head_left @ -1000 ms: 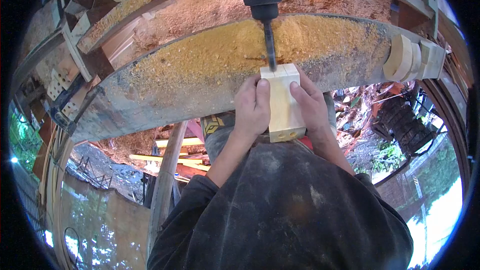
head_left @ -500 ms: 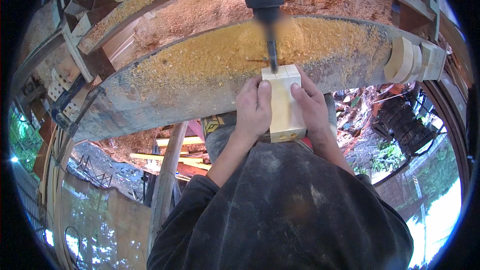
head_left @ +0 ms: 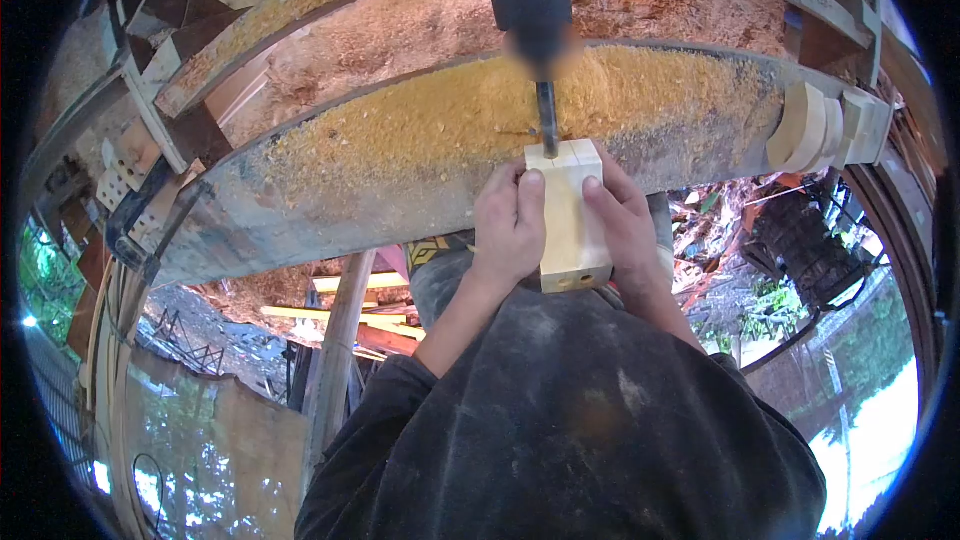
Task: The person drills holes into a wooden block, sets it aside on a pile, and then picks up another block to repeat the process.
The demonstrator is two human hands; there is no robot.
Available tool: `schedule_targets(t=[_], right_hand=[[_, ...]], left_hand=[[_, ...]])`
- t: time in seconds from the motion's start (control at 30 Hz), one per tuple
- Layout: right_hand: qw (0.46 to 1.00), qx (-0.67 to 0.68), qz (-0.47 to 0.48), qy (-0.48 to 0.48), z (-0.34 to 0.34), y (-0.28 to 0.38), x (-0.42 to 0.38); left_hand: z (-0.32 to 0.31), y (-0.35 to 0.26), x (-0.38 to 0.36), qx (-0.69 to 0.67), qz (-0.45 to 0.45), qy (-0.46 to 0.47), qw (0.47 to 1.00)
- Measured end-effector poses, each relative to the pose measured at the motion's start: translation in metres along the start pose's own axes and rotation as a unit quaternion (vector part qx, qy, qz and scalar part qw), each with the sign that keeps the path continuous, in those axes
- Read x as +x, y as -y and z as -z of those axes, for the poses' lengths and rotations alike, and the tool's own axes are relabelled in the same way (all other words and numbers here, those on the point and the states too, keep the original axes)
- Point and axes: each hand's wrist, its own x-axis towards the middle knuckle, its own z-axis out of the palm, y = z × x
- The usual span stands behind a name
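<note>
A pale wooden block [head_left: 570, 215] is gripped between my two hands under the drill. My left hand [head_left: 508, 223] presses its left side, thumb lying along the top edge. My right hand [head_left: 628, 220] closes on the opposite side, thumb near the upper corner. Two round holes show in the block's near end, and straight lines mark its far end. The drill bit [head_left: 547, 120] comes down from the dark chuck [head_left: 530, 2], and its tip meets the block's far end.
Yellow sawdust covers the long curved work board [head_left: 330, 205] beneath the drill. Several curved wood pieces [head_left: 805, 130] stand at its right end. On the left are a dark clamp [head_left: 135, 215] and a piece with drilled holes [head_left: 125, 170]. A wooden post [head_left: 338, 350] rises below the board.
The view has shifted slightly, so the board and drill sit a little lower in it. Both hands keep their hold on the block, with the bit still at its far end.
</note>
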Motion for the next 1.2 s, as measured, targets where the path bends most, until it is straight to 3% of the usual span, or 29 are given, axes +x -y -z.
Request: schedule_targets(t=[1.2], right_hand=[[1.000,0.008,0.005,-0.001,0.0012,0.0004,0.0074]], left_hand=[[0.0010,0.0010,0.0057,-0.017,-0.026,-0.003,1.000]])
